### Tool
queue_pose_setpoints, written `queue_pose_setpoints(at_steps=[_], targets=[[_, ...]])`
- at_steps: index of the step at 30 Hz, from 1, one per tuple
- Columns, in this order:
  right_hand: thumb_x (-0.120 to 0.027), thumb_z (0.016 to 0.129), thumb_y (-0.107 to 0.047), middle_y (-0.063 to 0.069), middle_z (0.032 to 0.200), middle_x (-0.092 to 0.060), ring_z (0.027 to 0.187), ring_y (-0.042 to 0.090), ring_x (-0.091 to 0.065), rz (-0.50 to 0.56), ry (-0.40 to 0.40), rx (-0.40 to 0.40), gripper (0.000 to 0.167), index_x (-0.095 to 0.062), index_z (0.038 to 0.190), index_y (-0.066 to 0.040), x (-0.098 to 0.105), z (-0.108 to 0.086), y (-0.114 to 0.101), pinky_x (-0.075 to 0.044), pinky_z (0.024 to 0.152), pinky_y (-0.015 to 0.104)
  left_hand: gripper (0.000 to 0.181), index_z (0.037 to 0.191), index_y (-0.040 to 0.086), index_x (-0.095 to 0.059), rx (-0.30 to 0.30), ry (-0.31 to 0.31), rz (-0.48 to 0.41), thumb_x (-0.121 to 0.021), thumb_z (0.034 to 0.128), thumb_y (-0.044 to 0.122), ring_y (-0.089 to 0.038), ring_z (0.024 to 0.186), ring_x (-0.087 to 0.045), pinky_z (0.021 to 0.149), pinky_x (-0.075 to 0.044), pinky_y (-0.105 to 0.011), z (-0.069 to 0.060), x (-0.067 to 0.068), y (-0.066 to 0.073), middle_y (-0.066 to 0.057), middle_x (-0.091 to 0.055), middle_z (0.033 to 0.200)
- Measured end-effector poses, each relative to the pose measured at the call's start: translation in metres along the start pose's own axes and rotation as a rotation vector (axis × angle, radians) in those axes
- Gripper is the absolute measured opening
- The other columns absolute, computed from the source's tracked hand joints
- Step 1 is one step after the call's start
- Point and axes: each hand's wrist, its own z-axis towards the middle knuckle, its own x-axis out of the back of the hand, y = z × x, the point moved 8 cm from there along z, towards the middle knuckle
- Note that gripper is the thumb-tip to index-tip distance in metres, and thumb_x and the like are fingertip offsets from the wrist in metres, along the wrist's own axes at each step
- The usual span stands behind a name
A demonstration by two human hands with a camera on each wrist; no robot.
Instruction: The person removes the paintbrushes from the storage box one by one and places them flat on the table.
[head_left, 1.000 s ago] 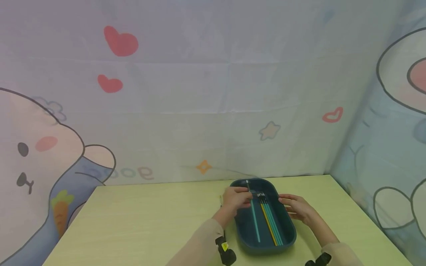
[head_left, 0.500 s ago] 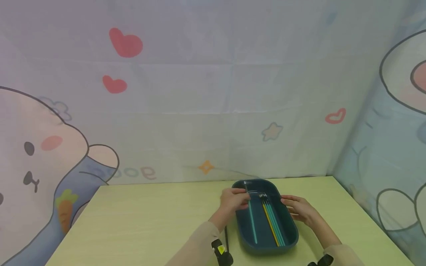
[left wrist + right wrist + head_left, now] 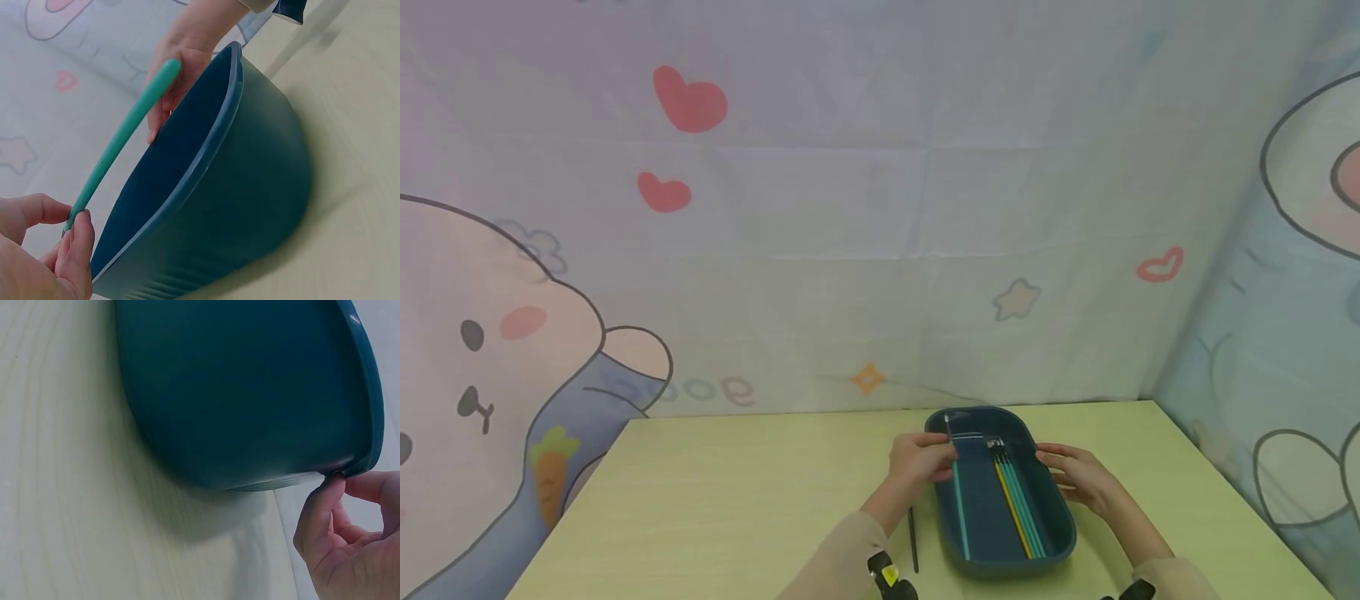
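A dark teal bin (image 3: 997, 566) stands on the table. My left hand (image 3: 917, 463) pinches a green-handled brush (image 3: 960, 508) between thumb and fingers, over the bin's left side; in the left wrist view the green handle (image 3: 119, 140) slants up from my left hand (image 3: 47, 250), above the rim. Several green brushes (image 3: 1026, 512) and a yellow one (image 3: 1011, 507) lie side by side inside the bin. With thumb and fingers my right hand (image 3: 1081, 480) grips the right rim, and the right wrist view has that hand (image 3: 350, 537) at the rim's corner.
On the table, just left of the bin, lies a thin dark stick (image 3: 913, 540). Behind the table (image 3: 722, 492) hangs a printed cloth (image 3: 820, 208), and another stretch of it covers the right side.
The left hand has shifted slightly left with the brush, whose handle now lies nearer the bin's left wall. More of the dark stick shows. The right hand stays at the rim.
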Motion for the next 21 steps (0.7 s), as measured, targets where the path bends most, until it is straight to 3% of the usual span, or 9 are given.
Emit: queue_pose_setpoints(at_steps=[10, 21], targets=[[-0.056, 0.096, -0.031, -0.001, 0.107, -0.065, 0.086, 0.009, -0.064, -0.001, 0.003, -0.003, 0.060, -0.039, 0.141, 0.005, 0.001, 0.002, 0.001, -0.056, 0.068, 0.023, 0.037, 0.113, -0.007, -0.066, -0.004, 0.008, -0.007, -0.067, 0.0762, -0.001, -0.009, 0.060, -0.061, 0.060, -0.060, -0.025, -0.003, 0.009, -0.002, -0.017, -0.072, 0.092], [-0.056, 0.097, -0.031, -0.004, 0.104, -0.065, 0.083, 0.007, -0.064, 0.013, 0.000, 0.000, 0.059, -0.040, 0.141, 0.004, 0.001, 0.002, 0.002, -0.054, 0.065, 0.021, 0.036, 0.114, -0.007, -0.066, -0.014, -0.002, -0.001, -0.067, 0.0784, 0.001, -0.013, 0.069, -0.068, 0.063, -0.062, -0.030, -0.006, 0.017, -0.002, -0.021, -0.072, 0.097]])
